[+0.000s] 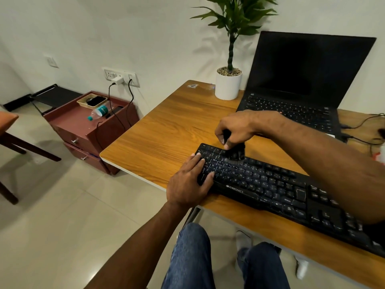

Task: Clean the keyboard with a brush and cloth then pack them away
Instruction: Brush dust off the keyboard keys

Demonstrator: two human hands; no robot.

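Note:
A black keyboard (270, 184) lies diagonally on the wooden desk (166, 130), near its front edge. My left hand (189, 180) rests flat on the keyboard's left end, fingers straight over the keys. My right hand (237, 128) grips a black brush (236, 154) from above. The bristles touch the upper key rows near the left end, and the brush looks blurred. No cloth is visible.
An open black laptop (302, 80) stands behind the keyboard, a potted plant (229, 84) to its left. Cables (362, 132) trail at the desk's right. A maroon drawer unit (89, 130) with a tray and a bottle sits on the floor at left.

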